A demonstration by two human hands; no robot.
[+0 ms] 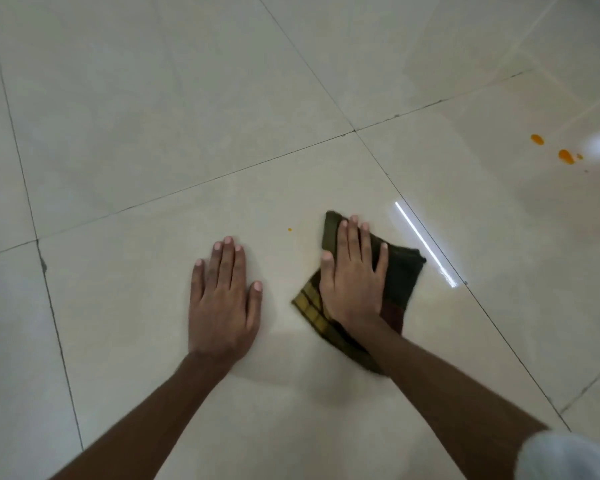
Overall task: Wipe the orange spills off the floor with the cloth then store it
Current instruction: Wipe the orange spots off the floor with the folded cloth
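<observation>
the right hand (352, 282) lies flat, fingers spread, pressing the cloth (400, 282) onto the floor (153, 133). the left hand (222, 299) rests open and empty on the tile beside it. the cloth looks soft, light and limp; it likely bunches under drag, so palm pressure at its centre suits. a small orange spot (290, 229) sits just beyond the fingertips; larger orange spills (566, 156) lie well off to the right.

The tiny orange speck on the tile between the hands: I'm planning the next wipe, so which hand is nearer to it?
Right. The right hand, flat on the cloth, lies just right of the orange speck; the left hand rests bare on the floor, farther away, below-left.
</observation>
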